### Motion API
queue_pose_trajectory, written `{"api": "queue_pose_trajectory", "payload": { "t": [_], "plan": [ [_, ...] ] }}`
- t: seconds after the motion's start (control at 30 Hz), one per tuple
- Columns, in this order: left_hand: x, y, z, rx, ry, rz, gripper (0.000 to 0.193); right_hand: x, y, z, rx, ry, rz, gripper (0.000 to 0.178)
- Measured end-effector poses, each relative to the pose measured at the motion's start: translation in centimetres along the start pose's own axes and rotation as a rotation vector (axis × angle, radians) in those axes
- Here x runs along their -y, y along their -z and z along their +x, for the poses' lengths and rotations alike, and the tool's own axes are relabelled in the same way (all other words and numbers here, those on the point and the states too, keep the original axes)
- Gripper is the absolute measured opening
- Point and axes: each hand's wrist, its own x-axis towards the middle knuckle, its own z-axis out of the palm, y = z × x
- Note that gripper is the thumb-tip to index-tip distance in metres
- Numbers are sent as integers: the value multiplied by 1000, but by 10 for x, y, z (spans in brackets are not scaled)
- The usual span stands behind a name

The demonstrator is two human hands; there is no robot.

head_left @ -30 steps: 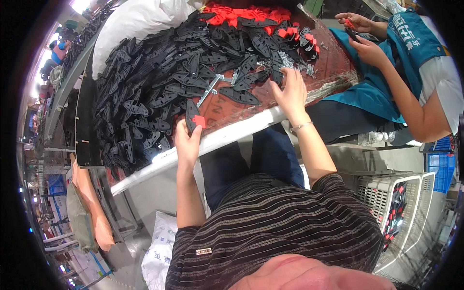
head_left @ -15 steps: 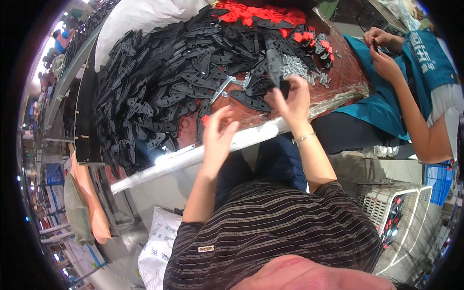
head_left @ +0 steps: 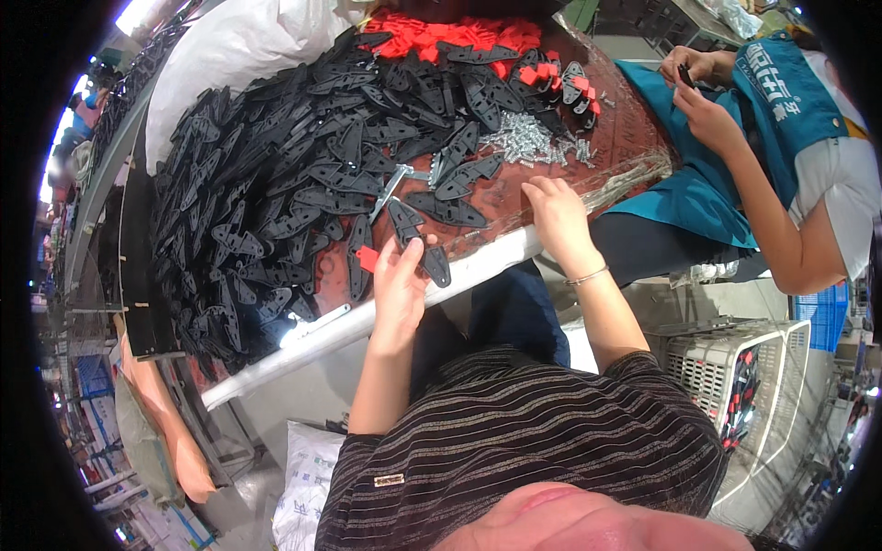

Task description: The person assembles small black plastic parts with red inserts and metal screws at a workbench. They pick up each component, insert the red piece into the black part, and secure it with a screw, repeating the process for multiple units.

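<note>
My left hand (head_left: 400, 286) is closed on a black plastic plate (head_left: 436, 264), long and pierced with holes, above the near edge of the table. A red plastic piece (head_left: 367, 258) lies beside its fingers. My right hand (head_left: 559, 219) holds nothing visible; its fingers stretch out over the table's near edge, short of a heap of small silvery metal pieces (head_left: 524, 138) that look like springs. Just beyond my left hand, a metal fixture with a bar (head_left: 390, 188) stands among loose black plates. A large pile of similar black plates (head_left: 303, 174) covers the table's left and middle.
Red pieces (head_left: 450, 37) are heaped at the far side, beside a white sack (head_left: 239, 64). At the right, a co-worker in a teal apron (head_left: 772, 101) handles a small dark part. A pale crate (head_left: 707, 376) stands low at the right. White padding (head_left: 496, 253) lines the near table edge.
My right hand has come back from the pile, where a blurred dark part was at its fingers, and is now empty. My left hand, open before, has closed on a black plate.
</note>
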Motion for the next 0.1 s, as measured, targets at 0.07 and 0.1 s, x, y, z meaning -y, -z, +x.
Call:
{"api": "queue_pose_trajectory", "payload": {
  "t": [0.07,0.1],
  "plan": [
    [0,-1,-2,-10,-48,52,29,-2,-6,-5,53,-52,61,29],
    [-1,-2,-3,-17,-76,79,30,-3,-6,-6,121,-101,92,31]
  ]
}}
